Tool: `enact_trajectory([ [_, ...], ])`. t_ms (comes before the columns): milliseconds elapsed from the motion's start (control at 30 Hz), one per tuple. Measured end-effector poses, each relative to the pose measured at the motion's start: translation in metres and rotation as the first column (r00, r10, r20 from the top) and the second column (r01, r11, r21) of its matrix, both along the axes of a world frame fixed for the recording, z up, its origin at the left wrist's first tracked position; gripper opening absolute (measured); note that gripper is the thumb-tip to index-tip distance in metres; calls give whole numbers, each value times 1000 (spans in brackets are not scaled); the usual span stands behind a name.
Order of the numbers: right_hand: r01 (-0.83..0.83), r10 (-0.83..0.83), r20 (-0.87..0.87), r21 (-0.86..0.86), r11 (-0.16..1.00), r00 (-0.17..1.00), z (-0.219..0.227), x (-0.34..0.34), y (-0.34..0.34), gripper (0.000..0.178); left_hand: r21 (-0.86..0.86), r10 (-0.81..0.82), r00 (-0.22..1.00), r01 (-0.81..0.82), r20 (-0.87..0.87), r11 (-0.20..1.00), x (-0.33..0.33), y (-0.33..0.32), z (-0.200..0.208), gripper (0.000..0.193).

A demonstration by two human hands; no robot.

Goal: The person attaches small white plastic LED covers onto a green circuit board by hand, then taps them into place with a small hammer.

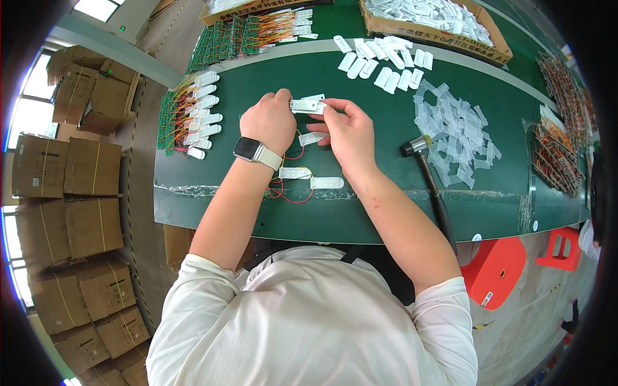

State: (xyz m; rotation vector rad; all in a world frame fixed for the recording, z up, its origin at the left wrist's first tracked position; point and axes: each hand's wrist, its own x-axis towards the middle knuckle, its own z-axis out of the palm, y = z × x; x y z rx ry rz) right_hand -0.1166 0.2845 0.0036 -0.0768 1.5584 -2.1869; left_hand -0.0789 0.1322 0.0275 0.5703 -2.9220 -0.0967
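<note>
My left hand [267, 122], with a watch at its wrist, pinches one end of a small white plastic piece [305, 106]. My right hand [351, 132] grips the same piece at its other end, thumb and fingers closed. How the parts in it fit together is too small to tell. A white strip with wires [313, 137] hangs or lies just under my right fingers. Nearer to me on the green table [380, 212], two white light strips [295, 172] lie joined by thin red and yellow wires.
Wired green circuit boards [170, 122] lie in a row at left. White casings [386, 61] and clear plastic pieces [447, 128] spread at right. A hammer [431, 180] reaches over the front edge. Cartons [431, 29] stand at the back; a red stool [499, 273] is at front right.
</note>
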Motion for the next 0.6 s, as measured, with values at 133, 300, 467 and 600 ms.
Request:
enact_trajectory([
  [133,-18,18,-41,13,1000,999,-2,-2,0,19,-27,-9,1000,10,4,1000,0,8,4,21],
  [300,-30,30,-45,-2,1000,999,2,-4,2,18,-54,-41,999,39,-35,998,1,8,-2,21],
  [467,-90,90,-61,2,996,994,0,-11,3,21,-26,-78,992,76,-97,997,6,9,4,21],
  [600,-154,153,-53,-17,988,987,1,-12,4,23,-51,-155,972,148,-174,988,11,6,5,22],
])
